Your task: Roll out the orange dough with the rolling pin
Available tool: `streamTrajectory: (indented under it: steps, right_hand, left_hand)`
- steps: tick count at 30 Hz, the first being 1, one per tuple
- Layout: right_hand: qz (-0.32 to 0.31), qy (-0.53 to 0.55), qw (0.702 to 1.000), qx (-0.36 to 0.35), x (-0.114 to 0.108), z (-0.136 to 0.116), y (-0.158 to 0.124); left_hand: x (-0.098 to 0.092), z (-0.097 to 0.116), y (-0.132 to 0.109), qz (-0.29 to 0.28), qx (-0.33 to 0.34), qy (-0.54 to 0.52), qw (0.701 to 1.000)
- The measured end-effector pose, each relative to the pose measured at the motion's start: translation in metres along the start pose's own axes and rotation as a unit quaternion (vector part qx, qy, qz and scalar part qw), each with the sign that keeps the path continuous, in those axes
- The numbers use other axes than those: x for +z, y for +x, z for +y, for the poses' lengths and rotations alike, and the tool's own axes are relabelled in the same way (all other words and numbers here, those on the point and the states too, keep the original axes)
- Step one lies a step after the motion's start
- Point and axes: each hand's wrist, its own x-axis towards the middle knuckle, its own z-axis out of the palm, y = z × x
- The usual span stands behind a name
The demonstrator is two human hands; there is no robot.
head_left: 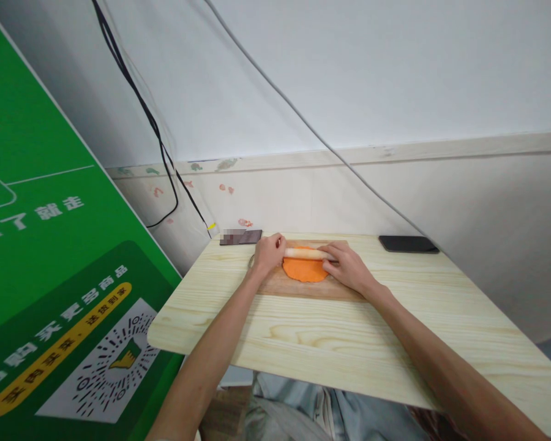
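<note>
A light wooden rolling pin (303, 252) lies crosswise over a flattened sheet of orange dough (305, 269). Beneath the dough is a wooden board (294, 291). My left hand (270, 252) is closed around the pin's left end. At the other end, my right hand (346, 263) grips the pin, its fingers partly over it and close to the dough's right edge. My hands cover both ends of the pin and parts of the board.
The pale wood-grain table (294, 337) stands against the wall. A black phone (408, 244) lies at the back right, and a dark flat object (241, 237) at the back left. A green sign (73, 257) rises on the left. Cables (151, 116) hang along the wall.
</note>
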Motion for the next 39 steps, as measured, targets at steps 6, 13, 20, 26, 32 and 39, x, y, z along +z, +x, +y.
streamTrajectory:
  steps: [6,13,20,26,32,39]
  right_hand:
    - [0.014,0.003,1.000,0.005,0.0003,-0.0005,-0.0013]
    - [0.014,0.013,1.000,0.003,-0.0006,-0.0005,-0.0011]
    - [0.015,0.016,1.000,0.006,0.0002,-0.0005,-0.0015]
    - [0.013,0.012,1.000,0.004,0.0004,-0.0001,-0.0014]
    - [0.011,0.011,1.000,0.003,0.0001,-0.0004,-0.0013]
    - [0.013,0.008,1.000,0.005,-0.0010,-0.0017,-0.0018]
  left_hand:
    - [-0.0002,0.0003,0.0003,-0.001,-0.001,-0.006,1.000]
    - [-0.0013,0.0019,-0.0001,-0.002,-0.008,-0.002,1.000]
    - [0.0000,0.0011,-0.0002,0.005,-0.005,-0.008,1.000]
    - [-0.0011,0.0014,-0.0001,0.000,-0.007,-0.003,1.000]
    - [-0.0015,0.0012,0.0002,-0.004,-0.009,-0.003,1.000]
    - [-0.0027,0.0024,-0.0006,-0.006,-0.007,-0.004,1.000]
